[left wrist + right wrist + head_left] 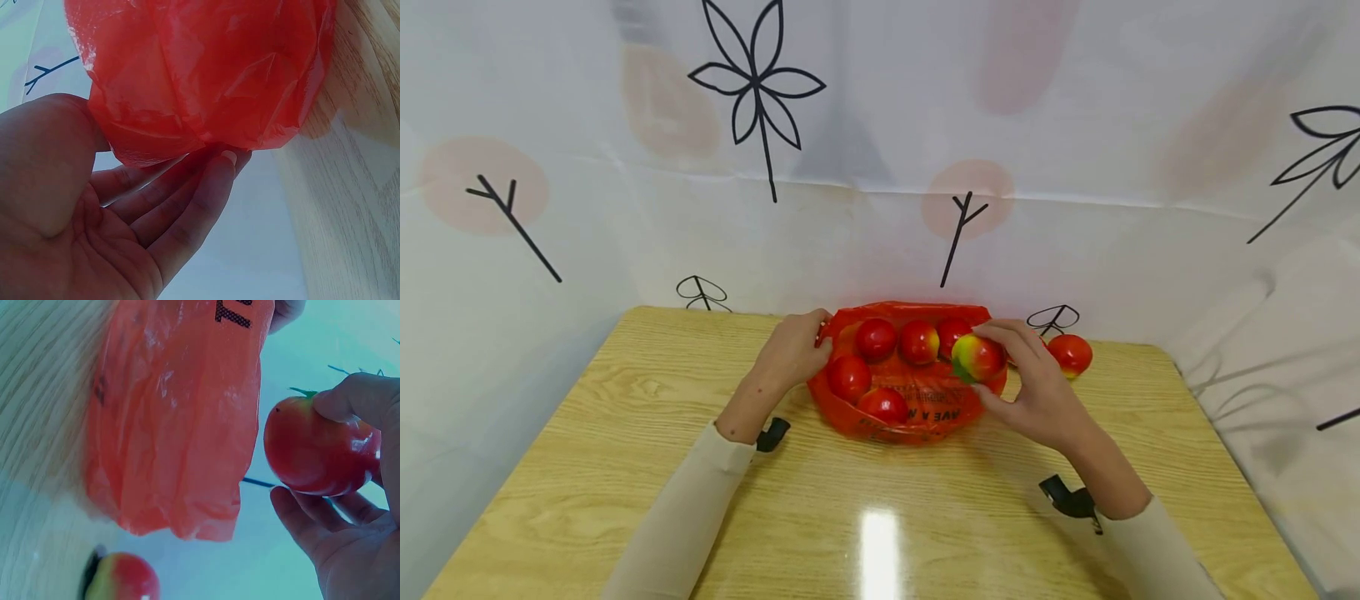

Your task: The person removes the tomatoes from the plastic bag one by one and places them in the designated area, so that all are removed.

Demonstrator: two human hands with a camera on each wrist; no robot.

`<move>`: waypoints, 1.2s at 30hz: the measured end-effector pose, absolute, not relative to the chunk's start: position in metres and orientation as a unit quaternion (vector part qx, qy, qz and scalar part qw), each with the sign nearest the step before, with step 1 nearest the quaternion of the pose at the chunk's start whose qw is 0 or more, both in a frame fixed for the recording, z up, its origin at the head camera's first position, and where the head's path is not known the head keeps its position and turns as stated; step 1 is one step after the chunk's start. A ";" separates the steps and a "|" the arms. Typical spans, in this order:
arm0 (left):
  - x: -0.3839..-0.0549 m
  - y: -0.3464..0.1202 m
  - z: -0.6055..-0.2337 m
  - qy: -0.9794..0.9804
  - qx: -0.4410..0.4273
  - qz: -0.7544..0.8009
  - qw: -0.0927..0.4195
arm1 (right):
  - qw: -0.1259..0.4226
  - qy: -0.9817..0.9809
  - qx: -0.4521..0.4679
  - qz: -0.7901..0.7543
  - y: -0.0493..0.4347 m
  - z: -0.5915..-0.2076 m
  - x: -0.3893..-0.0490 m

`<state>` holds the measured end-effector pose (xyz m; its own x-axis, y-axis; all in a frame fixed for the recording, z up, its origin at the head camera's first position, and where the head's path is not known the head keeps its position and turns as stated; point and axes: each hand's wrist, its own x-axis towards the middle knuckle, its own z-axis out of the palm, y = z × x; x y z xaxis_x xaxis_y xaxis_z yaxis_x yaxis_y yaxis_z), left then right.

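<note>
The red bag [175, 437] is thin plastic, crinkled and glossy, semi-translucent where light strikes it; the red-and-yellow fruits [876, 339] have smooth skins, shiny enough to carry bright highlights. The table [820, 500] looks like pale grained wood with a polished top, glaring at the near side; the far backdrop [880, 108] resembles matt cloth, lightly creased; the sleeves [685, 508] are matt, plain cloth.

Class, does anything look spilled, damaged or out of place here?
Nothing looks spilled or damaged. A red fruit lies on the table, right of the red bag; odd only because others sit inside.
</note>
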<state>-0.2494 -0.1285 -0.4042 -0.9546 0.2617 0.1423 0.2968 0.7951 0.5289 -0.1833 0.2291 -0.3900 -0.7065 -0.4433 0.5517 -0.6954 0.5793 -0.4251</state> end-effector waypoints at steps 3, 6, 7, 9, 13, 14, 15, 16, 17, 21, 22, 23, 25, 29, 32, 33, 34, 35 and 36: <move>-0.249 -0.129 -0.404 -0.947 -0.148 -0.284 0.030 | 0.200 -0.869 0.321 0.318 0.235 -0.391 -0.182; -0.249 -0.129 -0.404 -0.947 -0.145 -0.285 0.028 | 0.202 -0.873 0.315 0.314 0.240 -0.392 -0.180; -0.248 -0.129 -0.403 -0.947 -0.143 -0.286 0.027 | 0.203 -0.873 0.314 0.314 0.242 -0.393 -0.180; -0.248 -0.129 -0.403 -0.947 -0.140 -0.288 0.024 | 0.206 -0.872 0.314 0.313 0.246 -0.394 -0.179; -0.248 -0.129 -0.403 -0.948 -0.135 -0.289 0.021 | 0.220 -0.866 0.318 0.317 0.255 -0.394 -0.179; -0.248 -0.129 -0.403 -0.948 -0.136 -0.289 0.022 | 0.223 -0.864 0.318 0.320 0.257 -0.394 -0.180; -0.248 -0.129 -0.403 -0.947 -0.137 -0.289 0.022 | 0.224 -0.862 0.318 0.323 0.259 -0.394 -0.180; -0.248 -0.129 -0.403 -0.947 -0.138 -0.289 0.022 | 0.226 -0.861 0.318 0.326 0.261 -0.394 -0.181; -0.248 -0.129 -0.404 -0.947 -0.139 -0.289 0.023 | 0.227 -0.861 0.318 0.327 0.263 -0.394 -0.181; -0.249 -0.129 -0.403 -0.946 -0.140 -0.290 0.021 | 0.236 -0.860 0.317 0.323 0.271 -0.393 -0.183; -0.249 -0.129 -0.403 -0.947 -0.140 -0.290 0.020 | 0.239 -0.860 0.317 0.321 0.273 -0.392 -0.184; -0.249 -0.129 -0.403 -0.947 -0.140 -0.289 0.020 | 0.243 -0.861 0.316 0.317 0.275 -0.391 -0.185; -0.248 -0.128 -0.403 -0.947 -0.140 -0.289 0.021 | 0.248 -0.863 0.310 0.312 0.280 -0.389 -0.185; -0.249 -0.128 -0.404 -0.946 -0.142 -0.289 0.023 | 0.259 -0.868 0.301 0.299 0.290 -0.385 -0.187; -0.249 -0.128 -0.404 -0.947 -0.141 -0.289 0.021 | 0.269 -0.867 0.302 0.291 0.297 -0.383 -0.188; -0.249 -0.128 -0.404 -0.947 -0.141 -0.288 0.021 | 0.271 -0.867 0.301 0.290 0.299 -0.382 -0.188; -0.249 -0.128 -0.404 -0.947 -0.141 -0.288 0.020 | 0.274 -0.868 0.298 0.288 0.301 -0.381 -0.189; -0.249 -0.128 -0.404 -0.947 -0.141 -0.288 0.019 | 0.276 -0.869 0.296 0.286 0.303 -0.381 -0.189; -0.249 -0.128 -0.404 -0.947 -0.140 -0.288 0.019 | 0.277 -0.870 0.292 0.283 0.305 -0.381 -0.190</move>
<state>-0.2490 -0.1284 -0.4039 -0.9598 0.2552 0.1165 0.2769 0.7950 0.5398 -0.1899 0.3051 -0.3807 -0.6757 -0.3513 0.6481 -0.6654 0.6690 -0.3312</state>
